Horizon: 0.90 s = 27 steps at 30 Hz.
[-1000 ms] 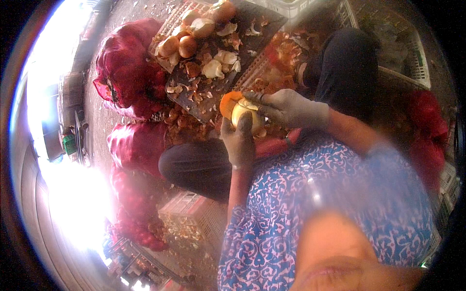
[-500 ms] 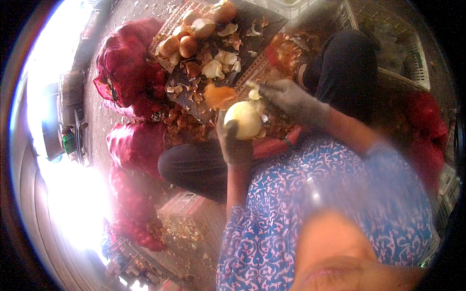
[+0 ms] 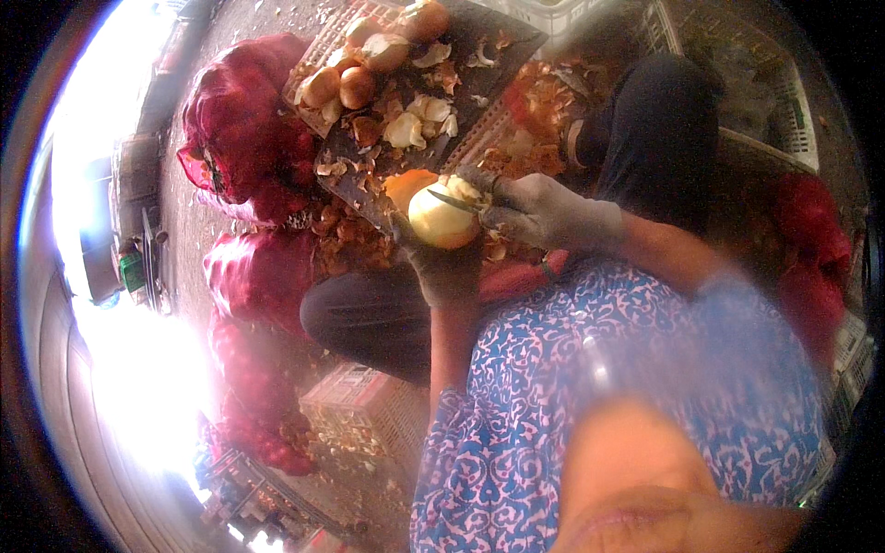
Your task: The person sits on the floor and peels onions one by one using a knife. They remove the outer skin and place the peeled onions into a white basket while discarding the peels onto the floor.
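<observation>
While the left hand [image 3: 449,267] cups a pale, mostly peeled onion [image 3: 442,217] from beneath, its gloved fingers curled shut round the bulb's lower half, the right hand [image 3: 544,210] comes in from the onion's right side, closed on the handle of a small knife [image 3: 454,202]; the blade lies across the top of the onion, roughly level and pointing leftward, so its long axis runs from the right hand toward the onion's far left shoulder; both hands touch or nearly touch the bulb, the left under it, the right just beside it; a flap of orange skin [image 3: 406,187] stands off the onion's upper left, whether attached or loose I cannot tell.

Beyond the onion, up and to its left, a dark board [image 3: 498,41] carries unpeeled brown onions [image 3: 339,88] and pale peeled pieces [image 3: 406,129], with papery scraps strewn between; a heap of orange peelings [image 3: 544,101] lies above and right of the onion; well left of it sit bulging red mesh sacks [image 3: 244,138], one above another; below and left of the onion, near the person's dark trouser knee [image 3: 369,313], a pale slatted crate [image 3: 369,401] lies among peelings; a grey plastic crate [image 3: 784,120] stands far right of the onion; no label or sign can be made out; a small green object at the far left edge is too blurred to tell.
</observation>
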Tool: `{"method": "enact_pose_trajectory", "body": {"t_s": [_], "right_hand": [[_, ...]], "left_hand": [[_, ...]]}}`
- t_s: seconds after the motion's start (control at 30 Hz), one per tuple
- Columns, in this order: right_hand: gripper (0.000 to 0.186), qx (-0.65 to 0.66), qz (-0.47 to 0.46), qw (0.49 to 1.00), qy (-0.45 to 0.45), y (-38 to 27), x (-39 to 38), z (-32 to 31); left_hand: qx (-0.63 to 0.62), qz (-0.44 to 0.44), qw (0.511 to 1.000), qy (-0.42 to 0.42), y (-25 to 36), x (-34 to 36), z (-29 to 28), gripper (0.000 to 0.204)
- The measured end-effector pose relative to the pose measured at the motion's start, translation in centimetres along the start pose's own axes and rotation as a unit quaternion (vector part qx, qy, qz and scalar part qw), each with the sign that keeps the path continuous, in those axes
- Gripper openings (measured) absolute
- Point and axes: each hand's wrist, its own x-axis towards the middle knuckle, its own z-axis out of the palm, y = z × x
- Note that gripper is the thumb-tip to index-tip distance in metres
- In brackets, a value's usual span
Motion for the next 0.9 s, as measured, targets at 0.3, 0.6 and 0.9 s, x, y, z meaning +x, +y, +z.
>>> {"method": "enact_pose_trajectory", "body": {"t_s": [0.3, 0.6, 0.9], "right_hand": [[0.043, -0.172, 0.015, 0.985, -0.005, 0.5, -0.4, -0.9], [0.048, -0.120, -0.106, 0.986, 0.038, 1.6, -0.1, -1.2], [0.052, -0.091, -0.004, 0.996, 0.013, 1.0, -0.3, -0.8]], "left_hand": [[-0.249, -0.184, 0.950, -0.039, 0.5, -0.8, -0.2, 0.077], [0.062, 0.073, 0.995, 0.035, 0.5, 0.0, 0.0, 0.067], [-0.145, -0.025, 0.988, 0.057, 2.1, -0.3, 0.0, 0.060]]}}
